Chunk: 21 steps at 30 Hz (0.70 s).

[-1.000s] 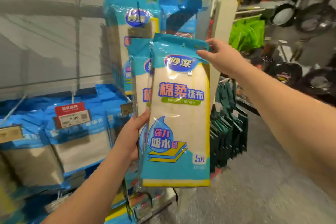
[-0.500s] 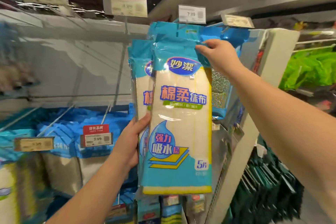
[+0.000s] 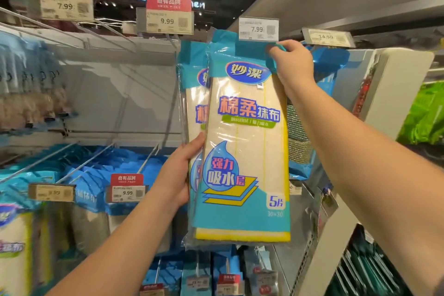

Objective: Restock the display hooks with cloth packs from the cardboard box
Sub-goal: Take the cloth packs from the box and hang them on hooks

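I hold up two cloth packs, blue and cream with a yellow edge. The front cloth pack point(image 3: 245, 142) overlaps the second cloth pack point(image 3: 194, 108) behind it on the left. My left hand point(image 3: 179, 175) grips the packs' left edge at mid height. My right hand point(image 3: 290, 62) pinches the blue top corner of the front pack, just under the 7.99 price tag point(image 3: 259, 29) at the end of a display hook. The hook's rod is hidden behind the packs. The cardboard box is out of view.
Empty hook rods point(image 3: 101, 33) run along the upper left with price tags point(image 3: 165, 19). Lower hooks carry more blue packs point(image 3: 91, 175) and a 9.99 tag point(image 3: 127, 188). A white shelf end panel point(image 3: 389, 94) stands on the right, with green goods point(image 3: 422, 118) beyond.
The packs and both hands have risen toward the 7.99 tag, and the view has tilted up to show the upper hooks and the store sign.
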Tool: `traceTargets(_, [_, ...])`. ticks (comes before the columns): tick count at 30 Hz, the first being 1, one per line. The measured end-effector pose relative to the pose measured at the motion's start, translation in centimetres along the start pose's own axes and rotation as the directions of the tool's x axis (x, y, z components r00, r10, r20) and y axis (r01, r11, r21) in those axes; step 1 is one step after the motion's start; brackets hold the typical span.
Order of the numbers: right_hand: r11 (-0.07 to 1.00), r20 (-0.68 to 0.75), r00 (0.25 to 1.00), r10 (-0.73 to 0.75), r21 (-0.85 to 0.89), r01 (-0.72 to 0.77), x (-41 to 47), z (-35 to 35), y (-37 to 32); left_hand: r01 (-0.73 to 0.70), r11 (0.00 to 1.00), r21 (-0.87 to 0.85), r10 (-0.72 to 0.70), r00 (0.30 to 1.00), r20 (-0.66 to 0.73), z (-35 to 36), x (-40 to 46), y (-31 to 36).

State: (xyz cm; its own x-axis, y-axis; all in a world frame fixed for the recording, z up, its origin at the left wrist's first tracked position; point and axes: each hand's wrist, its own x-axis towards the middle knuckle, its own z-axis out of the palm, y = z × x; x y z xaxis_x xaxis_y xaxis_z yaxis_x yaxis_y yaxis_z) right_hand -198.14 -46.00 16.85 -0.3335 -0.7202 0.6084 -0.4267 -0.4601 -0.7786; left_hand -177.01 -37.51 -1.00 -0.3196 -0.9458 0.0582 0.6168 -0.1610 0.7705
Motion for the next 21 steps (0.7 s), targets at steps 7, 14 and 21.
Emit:
traceTargets(7, [0.992,0.058,0.997,0.052,0.108,-0.058,1.2,0.0,-0.4,0.001,1.0,-0.008,-0.001,1.0,-0.011,1.2,0.1,0.7])
traceTargets(14, [0.977,0.128,0.984,0.125,0.156,-0.145,1.5,0.1,-0.7,0.037,0.999,0.005,-0.037,0.999,-0.024,1.5,0.2,0.9])
traceTargets(21, [0.974,0.142,0.981,0.13,0.167,-0.153,1.3,-0.2,-1.0,0.118,0.99,0.079,-0.114,0.992,-0.056,1.2,-0.5,0.9])
